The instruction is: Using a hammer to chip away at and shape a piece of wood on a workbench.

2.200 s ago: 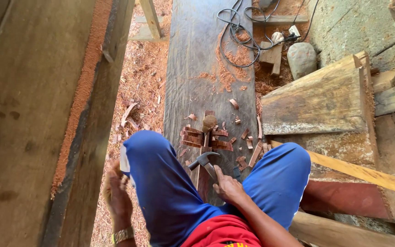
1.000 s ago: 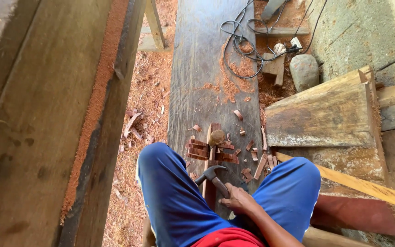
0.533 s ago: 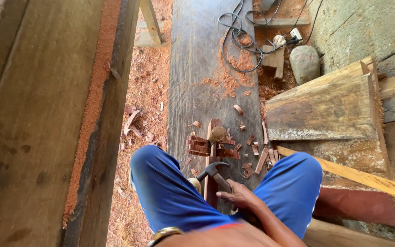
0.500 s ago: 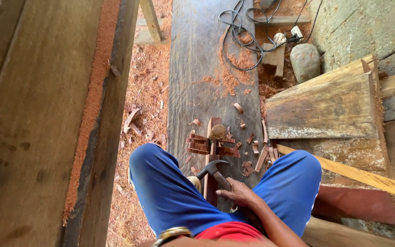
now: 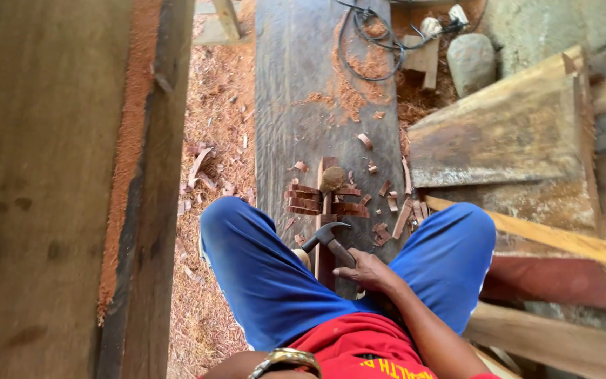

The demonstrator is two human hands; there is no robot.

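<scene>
I sit astride a long grey plank in blue shorts. My right hand grips the handle of a claw hammer, whose head hangs low between my knees. Just beyond the hammer a narrow reddish wood strip lies along the plank. A round-topped wooden tool handle stands on the strip, with reddish wood chips scattered around it. Of my left arm only the wrist with a gold watch shows at the bottom edge; the hand itself is hidden.
A big timber beam edged with red sawdust fills the left. Sawdust and offcuts cover the ground. A black cable and a grey stone lie at the far end. Stacked planks and a yellow batten are on the right.
My left hand left its place beside my left thigh and came up near my chest, so only the watch wrist shows. The hammer stayed low over the strip.
</scene>
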